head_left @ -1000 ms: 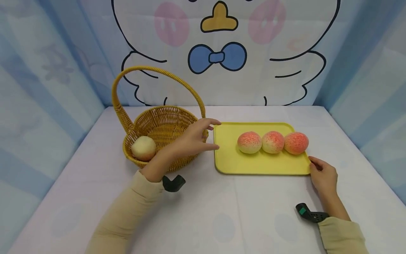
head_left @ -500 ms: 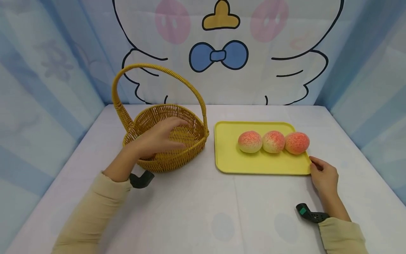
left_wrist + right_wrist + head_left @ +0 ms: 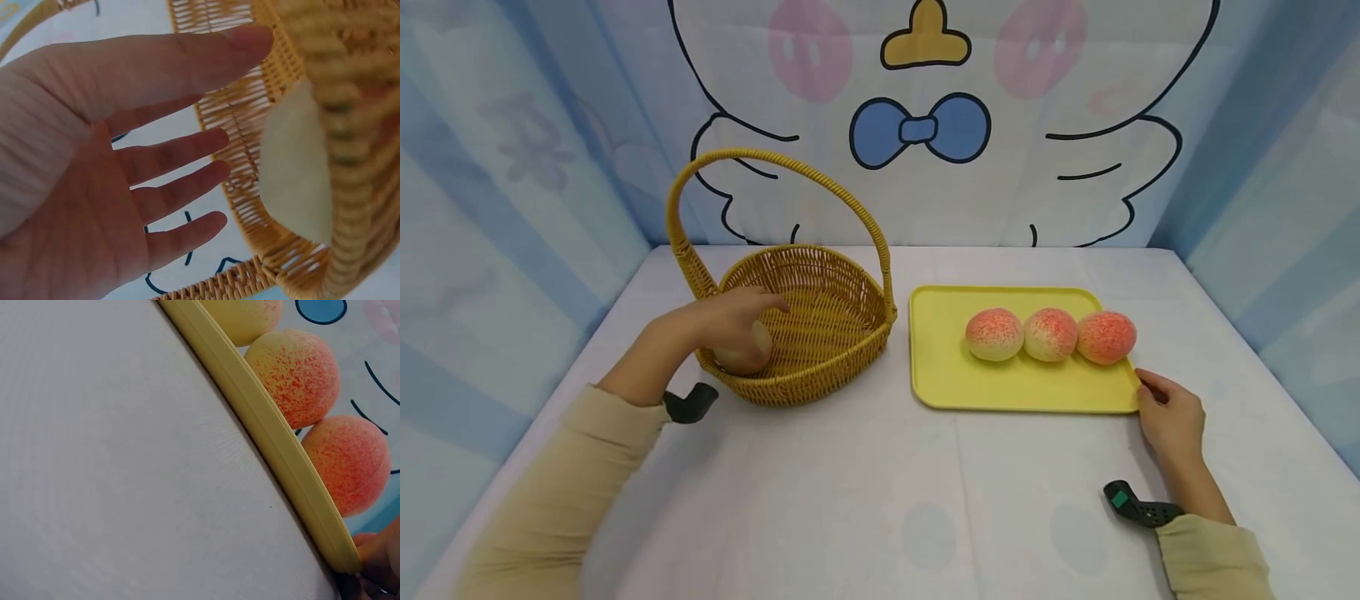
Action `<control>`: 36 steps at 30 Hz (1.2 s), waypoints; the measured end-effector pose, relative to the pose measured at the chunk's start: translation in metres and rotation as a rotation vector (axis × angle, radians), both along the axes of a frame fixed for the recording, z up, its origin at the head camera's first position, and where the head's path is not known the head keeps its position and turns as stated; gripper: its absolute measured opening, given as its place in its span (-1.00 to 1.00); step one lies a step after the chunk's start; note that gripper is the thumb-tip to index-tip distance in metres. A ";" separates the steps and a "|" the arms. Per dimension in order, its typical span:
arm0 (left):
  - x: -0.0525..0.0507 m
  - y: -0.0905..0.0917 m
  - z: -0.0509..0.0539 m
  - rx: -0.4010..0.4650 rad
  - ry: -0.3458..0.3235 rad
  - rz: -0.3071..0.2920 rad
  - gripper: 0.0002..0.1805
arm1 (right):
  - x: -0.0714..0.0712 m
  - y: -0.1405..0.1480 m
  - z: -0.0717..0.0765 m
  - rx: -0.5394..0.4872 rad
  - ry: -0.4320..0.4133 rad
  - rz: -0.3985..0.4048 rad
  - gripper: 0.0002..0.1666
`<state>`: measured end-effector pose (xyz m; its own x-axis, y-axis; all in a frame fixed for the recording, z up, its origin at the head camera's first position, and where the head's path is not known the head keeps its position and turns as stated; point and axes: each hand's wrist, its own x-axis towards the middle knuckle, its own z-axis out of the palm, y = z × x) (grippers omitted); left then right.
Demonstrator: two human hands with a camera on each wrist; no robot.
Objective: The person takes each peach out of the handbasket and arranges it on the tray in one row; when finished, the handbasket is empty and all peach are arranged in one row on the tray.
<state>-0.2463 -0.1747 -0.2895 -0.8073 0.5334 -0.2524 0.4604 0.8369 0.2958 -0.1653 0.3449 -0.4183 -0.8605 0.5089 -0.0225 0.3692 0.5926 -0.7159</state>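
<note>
My left hand (image 3: 722, 319) is over the left side of a woven basket (image 3: 820, 379), right above a pale peach (image 3: 751, 354) lying inside. Seen from the left wrist, the thumb and fingers (image 3: 181, 150) are spread and stretched toward that peach (image 3: 295, 165), with a gap left between. My right hand (image 3: 1172, 421) pinches the right front corner of a yellow tray (image 3: 940, 362); the right wrist view has the fingertips at its rim. A row of three reddish peaches (image 3: 1050, 335) lies on the tray.
The basket's tall arched handle (image 3: 790, 167) rises behind the left hand. A white cloth (image 3: 850, 483) covers the table. Behind stands a printed curtain (image 3: 955, 200). Each wrist wears a black device, such as the right one (image 3: 1138, 507).
My left hand has moved left from the tray's left edge, across the basket, to the pale peach. My right hand stays at the tray corner, and the three peaches on the tray lie unchanged.
</note>
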 end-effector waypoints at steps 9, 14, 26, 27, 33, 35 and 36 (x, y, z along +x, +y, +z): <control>-0.004 -0.007 -0.003 -0.186 -0.013 0.020 -0.20 | -0.001 0.001 -0.001 -0.012 -0.012 -0.001 -0.53; -0.007 -0.007 -0.010 -0.247 -0.025 0.057 -0.19 | 0.000 0.000 -0.001 0.002 0.010 -0.001 -0.53; -0.010 0.001 -0.013 -0.358 -0.065 0.102 -0.25 | -0.001 0.000 -0.003 0.005 0.010 -0.004 -0.53; -0.011 0.001 -0.014 -0.359 -0.066 0.100 -0.27 | -0.001 0.000 -0.003 0.006 0.010 -0.005 -0.53; -0.015 -0.003 -0.018 -0.313 -0.018 0.018 -0.40 | -0.001 0.000 -0.003 0.007 0.011 -0.008 -0.53; -0.017 -0.004 -0.021 -0.257 0.006 -0.008 -0.38 | -0.001 0.000 -0.003 0.003 0.010 -0.006 -0.53; -0.017 -0.005 -0.023 -0.221 0.021 -0.023 -0.37 | -0.001 0.000 -0.003 0.003 0.009 -0.004 -0.53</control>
